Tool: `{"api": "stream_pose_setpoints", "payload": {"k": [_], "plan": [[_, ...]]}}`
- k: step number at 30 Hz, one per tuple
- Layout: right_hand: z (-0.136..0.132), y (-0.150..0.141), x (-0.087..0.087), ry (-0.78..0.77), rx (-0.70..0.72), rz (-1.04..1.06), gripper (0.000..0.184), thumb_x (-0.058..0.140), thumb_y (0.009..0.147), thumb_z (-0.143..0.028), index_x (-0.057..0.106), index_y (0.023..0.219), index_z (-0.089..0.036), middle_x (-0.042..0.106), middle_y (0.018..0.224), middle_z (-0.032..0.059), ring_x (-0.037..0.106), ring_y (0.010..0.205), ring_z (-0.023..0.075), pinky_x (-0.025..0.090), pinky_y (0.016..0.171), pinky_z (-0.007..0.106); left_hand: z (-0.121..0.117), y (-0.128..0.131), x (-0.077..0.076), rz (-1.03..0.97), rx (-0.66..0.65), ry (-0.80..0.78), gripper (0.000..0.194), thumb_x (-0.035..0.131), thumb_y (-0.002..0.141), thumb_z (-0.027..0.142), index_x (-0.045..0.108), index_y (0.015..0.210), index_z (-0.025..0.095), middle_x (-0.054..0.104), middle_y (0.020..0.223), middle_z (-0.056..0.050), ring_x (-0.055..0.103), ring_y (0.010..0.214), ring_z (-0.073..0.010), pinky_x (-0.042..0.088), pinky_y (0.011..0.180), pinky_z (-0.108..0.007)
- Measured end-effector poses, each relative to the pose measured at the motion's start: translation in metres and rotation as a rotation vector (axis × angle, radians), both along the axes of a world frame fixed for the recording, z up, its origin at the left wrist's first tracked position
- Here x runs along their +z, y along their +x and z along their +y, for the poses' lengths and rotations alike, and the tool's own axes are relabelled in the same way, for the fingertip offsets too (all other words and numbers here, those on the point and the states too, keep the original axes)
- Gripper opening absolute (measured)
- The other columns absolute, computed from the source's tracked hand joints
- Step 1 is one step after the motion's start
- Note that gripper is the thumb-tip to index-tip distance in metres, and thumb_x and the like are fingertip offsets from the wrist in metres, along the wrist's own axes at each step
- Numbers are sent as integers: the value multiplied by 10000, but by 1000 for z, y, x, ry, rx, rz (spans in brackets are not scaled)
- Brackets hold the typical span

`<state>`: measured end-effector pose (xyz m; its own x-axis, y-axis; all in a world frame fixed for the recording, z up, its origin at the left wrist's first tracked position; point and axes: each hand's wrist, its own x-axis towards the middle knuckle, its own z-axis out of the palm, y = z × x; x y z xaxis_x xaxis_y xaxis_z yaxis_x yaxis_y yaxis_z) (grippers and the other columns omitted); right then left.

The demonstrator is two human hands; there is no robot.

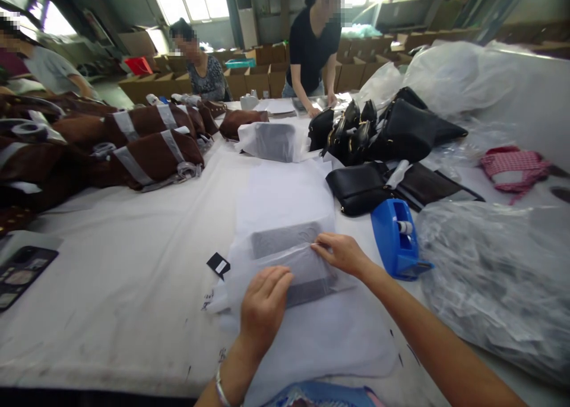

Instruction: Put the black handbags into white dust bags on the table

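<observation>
A flat dark item (280, 240), perhaps a pouch, lies on the table in front of me, partly covered by thin white tissue paper (294, 268). My right hand (341, 254) pinches the paper's edge at the item's right side. My left hand (266, 303) rests on the paper at the near left, fingers together and stretched out. A black hang tag (218, 265) lies just left of the paper. More white sheets (285, 193) are spread beneath and beyond the item. Another dark item in white paper (275, 141) lies farther back.
Brown bags (155, 157) crowd the left, with a phone (24, 275) nearer me. To the right are black bags (360, 187), a blue tape dispenser (396, 240), a plastic bag pile (494, 276) and a red checked cloth (514, 168). Co-workers (314, 44) are across the table.
</observation>
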<state>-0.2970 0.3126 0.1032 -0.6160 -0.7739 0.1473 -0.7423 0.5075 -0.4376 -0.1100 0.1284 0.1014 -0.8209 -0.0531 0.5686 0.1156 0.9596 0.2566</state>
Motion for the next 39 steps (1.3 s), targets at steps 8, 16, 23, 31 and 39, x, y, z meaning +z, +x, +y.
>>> {"api": "stream_pose_setpoints", "payload": {"k": [8, 16, 23, 31, 39], "plan": [[9, -39, -10, 75, -168, 105, 236, 591, 897, -456, 678, 831, -246, 717, 816, 15, 642, 737, 179, 397, 624, 260, 25, -13, -35, -365, -12, -109, 499, 431, 936, 109, 438, 1415, 246, 316, 1540, -85, 268, 1431, -275, 361, 1125, -509], [24, 20, -2, -144, -80, 270, 384, 488, 960, -330, 534, 1329, -238, 523, 1400, 88, 480, 1270, 244, 366, 1073, 416, 24, -11, -34, -415, 50, -187, 547, 447, 941, 159, 366, 1439, 371, 252, 1565, -56, 226, 1443, -298, 223, 1126, -638], [78, 48, -22, -80, -305, 255, 316, 515, 944, -371, 650, 1179, -208, 573, 1344, 119, 455, 1302, 303, 340, 1075, 537, 18, -16, -34, -395, 66, -213, 524, 501, 924, 195, 422, 1416, 356, 268, 1555, -131, 221, 1430, -377, 305, 1089, -590], [183, -2, -9, -306, -927, 37, 345, 577, 814, -480, 743, 884, -185, 640, 1229, 113, 517, 1220, 298, 360, 1072, 454, 19, -14, -33, -387, 57, -189, 508, 504, 923, 219, 438, 1408, 357, 269, 1556, -123, 235, 1427, -371, 284, 1095, -589], [172, -13, -15, -428, -1016, -92, 267, 693, 642, -439, 706, 536, -195, 738, 950, 130, 685, 915, 324, 536, 760, 397, 17, -14, -42, -377, 89, -222, 549, 503, 895, 159, 448, 1394, 382, 275, 1555, -90, 239, 1428, -351, 306, 1094, -561]]}}
